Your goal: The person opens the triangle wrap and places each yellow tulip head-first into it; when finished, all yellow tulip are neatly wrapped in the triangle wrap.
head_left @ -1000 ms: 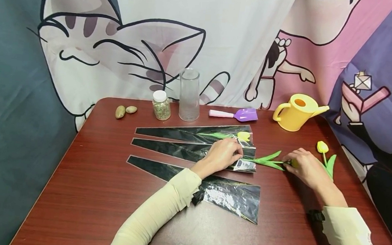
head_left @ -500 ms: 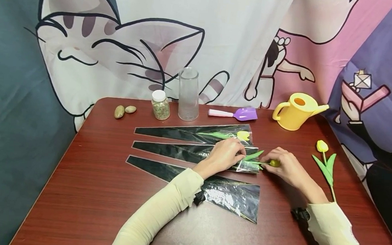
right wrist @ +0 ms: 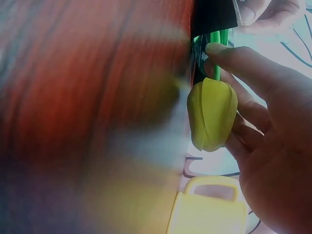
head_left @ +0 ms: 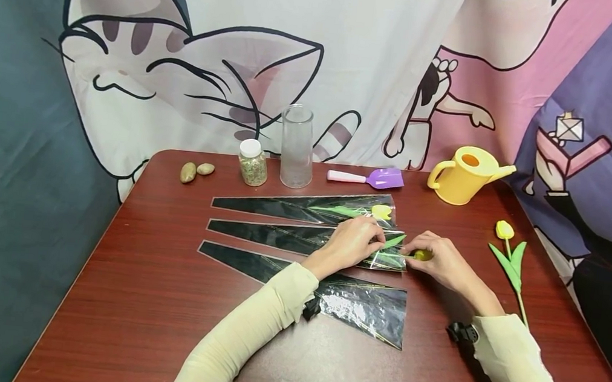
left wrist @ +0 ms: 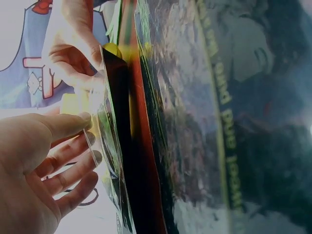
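My left hand (head_left: 353, 243) pinches the clear front layer of the middle flower sleeve (head_left: 264, 232) near its wide right end, thumb and fingertips on the film in the left wrist view. From the right, my right hand (head_left: 442, 260) pinches the green stem of a yellow tulip (right wrist: 213, 114) just below its bloom. The tulip's leaves (head_left: 392, 242) lie within the sleeve's mouth, and its bloom is outside. Above lies another black-backed sleeve (head_left: 261, 206) with a yellow tulip (head_left: 381, 212) inside. Nearer me is a third sleeve (head_left: 366, 311), partly under my left forearm.
A loose yellow tulip (head_left: 504, 230) lies at the right. Along the back stand a yellow watering can (head_left: 456, 183), a glass vase (head_left: 296, 154) and a white-lidded jar (head_left: 253, 168). A purple scoop (head_left: 385, 178) and two stones (head_left: 188, 172) lie there too.
My right hand has moved left with the tulip, whose stem and leaves have slid into the middle sleeve. My left hand has stayed at the sleeve's mouth.
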Available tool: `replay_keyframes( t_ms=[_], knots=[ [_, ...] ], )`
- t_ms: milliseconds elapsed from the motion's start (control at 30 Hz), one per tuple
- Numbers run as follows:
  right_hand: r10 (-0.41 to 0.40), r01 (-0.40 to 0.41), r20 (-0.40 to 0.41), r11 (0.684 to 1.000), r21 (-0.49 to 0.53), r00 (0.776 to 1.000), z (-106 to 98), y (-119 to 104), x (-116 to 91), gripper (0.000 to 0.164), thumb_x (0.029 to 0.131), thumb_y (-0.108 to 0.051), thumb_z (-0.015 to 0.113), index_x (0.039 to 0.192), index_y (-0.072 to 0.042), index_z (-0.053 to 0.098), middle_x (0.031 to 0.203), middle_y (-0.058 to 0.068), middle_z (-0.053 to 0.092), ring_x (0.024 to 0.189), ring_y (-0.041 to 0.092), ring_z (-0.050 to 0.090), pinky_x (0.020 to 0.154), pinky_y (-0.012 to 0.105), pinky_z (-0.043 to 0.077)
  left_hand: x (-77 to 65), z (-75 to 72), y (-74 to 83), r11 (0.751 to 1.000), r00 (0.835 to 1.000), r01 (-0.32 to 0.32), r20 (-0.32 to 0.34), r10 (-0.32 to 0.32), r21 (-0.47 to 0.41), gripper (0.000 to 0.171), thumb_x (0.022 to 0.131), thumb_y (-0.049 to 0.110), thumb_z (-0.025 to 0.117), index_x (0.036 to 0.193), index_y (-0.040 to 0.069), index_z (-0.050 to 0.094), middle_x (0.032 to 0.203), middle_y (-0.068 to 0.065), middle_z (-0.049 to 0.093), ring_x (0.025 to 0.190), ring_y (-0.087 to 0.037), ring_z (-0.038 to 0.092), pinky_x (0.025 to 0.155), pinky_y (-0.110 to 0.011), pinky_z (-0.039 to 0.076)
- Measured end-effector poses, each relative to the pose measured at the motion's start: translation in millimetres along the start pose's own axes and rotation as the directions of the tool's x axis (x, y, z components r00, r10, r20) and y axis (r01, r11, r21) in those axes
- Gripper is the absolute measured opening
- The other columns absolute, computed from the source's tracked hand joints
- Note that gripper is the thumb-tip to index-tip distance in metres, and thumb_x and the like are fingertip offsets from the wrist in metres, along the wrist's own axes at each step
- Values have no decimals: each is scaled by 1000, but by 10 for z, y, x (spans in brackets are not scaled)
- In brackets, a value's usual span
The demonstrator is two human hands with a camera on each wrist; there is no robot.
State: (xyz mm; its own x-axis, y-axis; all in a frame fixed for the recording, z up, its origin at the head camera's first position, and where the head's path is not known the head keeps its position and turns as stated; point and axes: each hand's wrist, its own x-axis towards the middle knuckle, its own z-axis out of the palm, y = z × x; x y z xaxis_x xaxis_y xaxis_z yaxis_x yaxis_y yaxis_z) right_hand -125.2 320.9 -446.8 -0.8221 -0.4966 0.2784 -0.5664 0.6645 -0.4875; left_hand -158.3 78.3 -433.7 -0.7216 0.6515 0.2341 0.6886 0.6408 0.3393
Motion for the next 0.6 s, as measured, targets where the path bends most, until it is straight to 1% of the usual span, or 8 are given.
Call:
replay_keyframes(
  t_ms=[367,600],
  knots=[
    [5,-5,15,1000,-4,1000,7,11,-9,21,77,0,82,89,-16,77,88,-11,68,89,10,59,77,19,45,2,4,7,1000,1000,-16,-8,16,14,7,91,32,71,92,27,76,94,13,62,93,-8,59,79,-27,50],
    [-1,1,12,1000,-13,1000,10,12,-13,20,76,-2,82,89,-16,77,88,-12,68,89,10,60,77,20,46,2,3,9,1000,1000,-15,-12,15,12,7,92,32,70,92,27,76,93,13,62,93,-7,59,79,-28,50]
  ],
)
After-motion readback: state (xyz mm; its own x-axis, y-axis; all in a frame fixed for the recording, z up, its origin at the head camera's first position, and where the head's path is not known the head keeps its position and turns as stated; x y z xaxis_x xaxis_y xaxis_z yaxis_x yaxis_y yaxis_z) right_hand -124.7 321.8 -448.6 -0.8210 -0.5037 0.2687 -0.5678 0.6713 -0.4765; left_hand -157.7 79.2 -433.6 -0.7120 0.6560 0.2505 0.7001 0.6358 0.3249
